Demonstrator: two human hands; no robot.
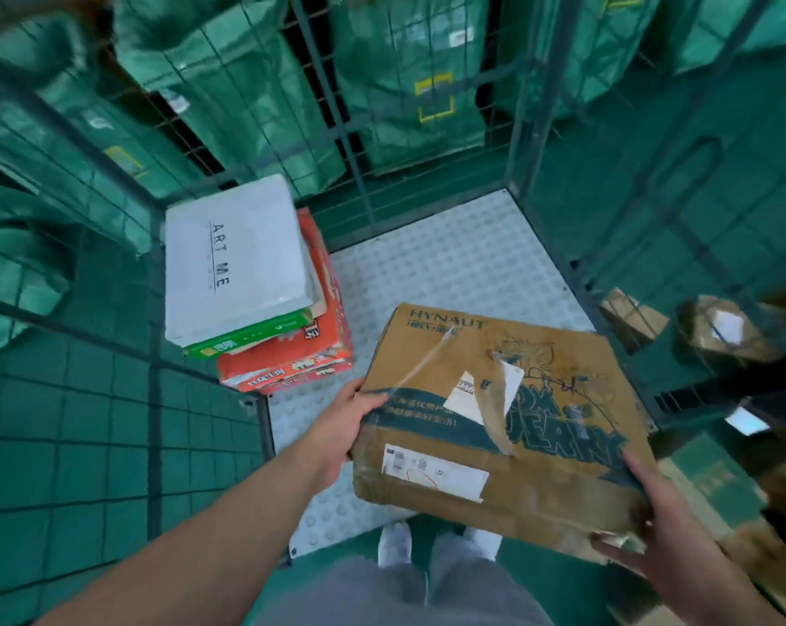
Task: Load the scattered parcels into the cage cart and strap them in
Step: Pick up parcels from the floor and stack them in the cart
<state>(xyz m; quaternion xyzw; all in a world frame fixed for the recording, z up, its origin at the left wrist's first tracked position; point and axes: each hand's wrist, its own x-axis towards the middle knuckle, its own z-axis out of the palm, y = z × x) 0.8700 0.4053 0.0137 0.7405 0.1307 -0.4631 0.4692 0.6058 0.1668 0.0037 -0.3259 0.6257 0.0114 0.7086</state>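
A worn cardboard box [495,413] is held tilted over the cage cart [449,264] floor at its open front. The left hand [341,426] grips its left edge and the right hand [666,526] its near corner. A parcel stack [233,259] stands in the cart's left rear corner.

Box stack [255,291] stands in back-left corner of cage cart [449,264]; carton [495,426] right of it, nearer.

Cart floor [449,273] bare beside corner stack [237,264]; mesh walls [350,164], seemingly, around.
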